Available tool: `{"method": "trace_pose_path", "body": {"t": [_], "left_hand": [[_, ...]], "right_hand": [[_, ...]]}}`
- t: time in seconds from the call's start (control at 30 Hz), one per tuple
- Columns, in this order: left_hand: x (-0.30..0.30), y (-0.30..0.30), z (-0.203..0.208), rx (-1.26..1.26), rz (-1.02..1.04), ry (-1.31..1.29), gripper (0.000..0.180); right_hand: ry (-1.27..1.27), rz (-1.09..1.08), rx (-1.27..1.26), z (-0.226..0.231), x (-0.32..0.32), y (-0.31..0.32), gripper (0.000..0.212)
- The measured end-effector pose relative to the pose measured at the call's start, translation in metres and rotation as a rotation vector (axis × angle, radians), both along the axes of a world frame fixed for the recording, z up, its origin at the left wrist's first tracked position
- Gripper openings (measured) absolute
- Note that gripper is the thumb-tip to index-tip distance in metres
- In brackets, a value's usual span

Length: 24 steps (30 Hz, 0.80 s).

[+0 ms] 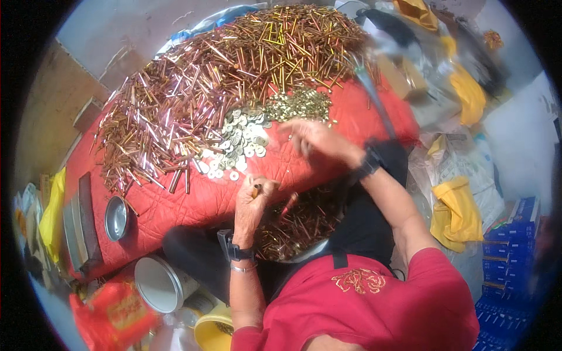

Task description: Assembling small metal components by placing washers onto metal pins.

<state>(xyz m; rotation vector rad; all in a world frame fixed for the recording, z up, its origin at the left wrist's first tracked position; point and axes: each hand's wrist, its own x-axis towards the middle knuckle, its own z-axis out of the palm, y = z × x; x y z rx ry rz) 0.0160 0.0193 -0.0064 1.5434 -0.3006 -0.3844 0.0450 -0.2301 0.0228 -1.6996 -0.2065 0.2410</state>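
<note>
Copper and brass fill my view: a great heap of thin metal rods point(234, 76) lies spread over the red quilted cloth point(193, 199) that covers the surface before me; nearer to me on the same cloth sits a smaller pile of pale flat washers point(240, 143), and just beyond it a patch of small brass pieces point(298, 104). My left hand point(253, 202) is raised over my lap with its grip pressed together on a short copper rod point(257, 189), whose tip pokes up between thumb and fingers; a dark band wraps that wrist, with a thin bangle beside it. My right hand point(313, 137) reaches out over the cloth near the washers and the brass pieces; it is blurred, the fingers look loosely spread, and I cannot tell whether it pinches anything. A dark watch sits on that wrist. Below my hands, in my lap, a round metal basin point(293, 231) holds more rods lying crosswise. At the left end of the cloth stands a small steel bowl point(116, 218); below it, off the cloth, a white tin point(161, 285) lies on its side beside a red bag point(114, 313). Yellow cloths point(459, 210) and blue boxes point(509, 257) lie off to my right.
</note>
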Motion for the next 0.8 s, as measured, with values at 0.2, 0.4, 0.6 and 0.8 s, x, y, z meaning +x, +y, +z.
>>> {"method": "trace_pose_path", "body": {"t": [0.2,0.4,0.6,0.8], "left_hand": [[0.018,0.014,-0.017,-0.517,-0.010,0.480,0.035],[0.020,0.010,-0.010,-0.575,0.161,0.503,0.041],[0.023,0.018,-0.032,-0.554,0.233,0.460,0.034],[0.020,0.014,-0.032,-0.757,0.383,0.493,0.027]], "right_hand": [[-0.793,-0.571,-0.927,-0.027,0.099,-0.070,0.026],[-0.905,-0.449,-1.206,-0.042,0.156,-0.096,0.020],[-1.076,-0.416,-0.819,0.001,0.129,-0.035,0.006],[-0.709,-0.170,-0.606,-0.001,0.041,0.037,0.019]]}}
